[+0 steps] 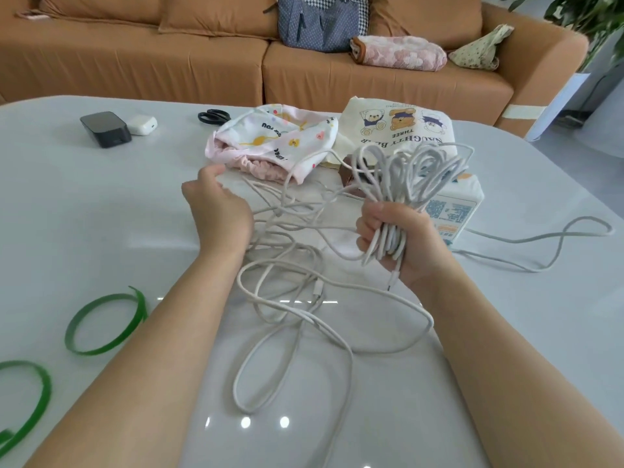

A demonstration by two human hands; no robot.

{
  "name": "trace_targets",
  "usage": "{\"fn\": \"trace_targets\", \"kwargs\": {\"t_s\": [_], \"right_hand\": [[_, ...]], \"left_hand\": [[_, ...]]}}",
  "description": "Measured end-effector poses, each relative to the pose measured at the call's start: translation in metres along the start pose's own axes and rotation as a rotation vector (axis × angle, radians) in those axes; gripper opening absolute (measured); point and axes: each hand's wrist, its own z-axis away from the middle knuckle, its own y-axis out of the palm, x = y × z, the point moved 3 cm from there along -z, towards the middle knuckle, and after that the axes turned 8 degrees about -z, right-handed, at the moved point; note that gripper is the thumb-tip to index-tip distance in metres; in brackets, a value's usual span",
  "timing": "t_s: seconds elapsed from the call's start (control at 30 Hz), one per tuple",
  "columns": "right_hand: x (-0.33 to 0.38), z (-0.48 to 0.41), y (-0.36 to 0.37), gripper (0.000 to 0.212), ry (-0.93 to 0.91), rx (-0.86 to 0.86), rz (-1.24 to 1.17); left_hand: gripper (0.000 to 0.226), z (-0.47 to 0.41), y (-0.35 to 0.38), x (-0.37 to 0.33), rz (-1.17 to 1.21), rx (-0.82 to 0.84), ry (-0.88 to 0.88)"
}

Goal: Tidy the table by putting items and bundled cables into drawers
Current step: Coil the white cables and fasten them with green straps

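The white table [101, 211] has bare room at 9 o'clock, and its far edge curves at 12. At 3 o'clock the right hand [398, 244] squeezes loops of white cable [415, 170]. The rest lies tangled mid-table. The left hand [216, 211] is curled, but whether it holds anything cannot be told.

Bright, even daylight fills the scene. The glossy table [84, 214] mirrors small round lamp spots near its front edge and a pale glare streak at its middle. Shadows under the white cable [293, 312] are faint and soft. Wide-angle distortion bows the table's far edge and the sofa [169, 62] behind it. The plant [594, 15] past the table's far right corner is blurred.
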Motion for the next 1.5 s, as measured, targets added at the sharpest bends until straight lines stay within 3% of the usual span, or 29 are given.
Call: {"fn": "trace_targets", "kwargs": {"t_s": [0.1,0.17,0.23,0.3,0.4,0.5,0.6,0.67,0.77,0.87,1.0,1.2,1.3,1.5], "right_hand": [[0.005,-0.001,-0.001,0.014,-0.052,0.01,-0.083],[0.006,-0.001,-0.002,0.02,-0.077,0.014,-0.1],[0.006,-0.001,-0.002,0.022,-0.089,0.011,-0.12],[0.006,-0.001,0.0,0.022,-0.09,0.019,-0.121],[0.004,0.001,0.002,0.024,-0.085,0.031,-0.107],[0.005,0.002,0.003,0.024,-0.089,0.068,-0.093],[0.004,0.001,0.002,0.026,-0.132,0.063,-0.081],[0.003,0.002,0.002,0.024,-0.168,0.026,-0.013],[0.006,0.002,0.002,0.021,-0.241,-0.056,0.036],[0.012,0.002,0.001,0.021,-0.304,-0.106,-0.098],[0.017,0.003,0.002,0.028,-0.292,-0.106,-0.315],[-0.008,-0.003,0.011,0.002,-0.026,-0.126,-0.135],[-0.018,-0.006,0.013,0.012,0.092,-0.15,-0.075],[-0.016,-0.008,0.021,0.018,0.021,-0.181,-0.112]], "left_hand": [[0.047,0.016,-0.007,-0.024,-0.1,-0.12,0.374],[0.027,0.027,-0.013,-0.038,-0.031,-0.159,0.671],[0.012,0.039,-0.016,-0.049,0.016,-0.052,0.89],[0.01,0.049,-0.013,-0.052,-0.032,0.104,1.007],[0.019,0.043,-0.002,-0.046,-0.203,0.172,1.037],[0.007,0.03,-0.002,-0.036,-0.37,0.055,1.013],[0.015,0.023,-0.009,-0.032,-0.46,-0.112,0.884],[0.017,0.027,-0.012,-0.038,-0.427,-0.171,0.903],[0.012,0.036,-0.012,-0.046,-0.245,-0.039,1.079],[0.026,0.037,-0.008,-0.042,-0.232,0.089,1.095],[0.026,0.031,-0.008,-0.038,-0.307,0.027,1.048],[0.026,0.043,-0.005,-0.039,-0.294,0.071,1.124],[0.024,0.046,-0.002,-0.038,-0.294,0.053,1.15],[0.028,0.043,0.0,-0.034,-0.281,0.112,1.169]]}}
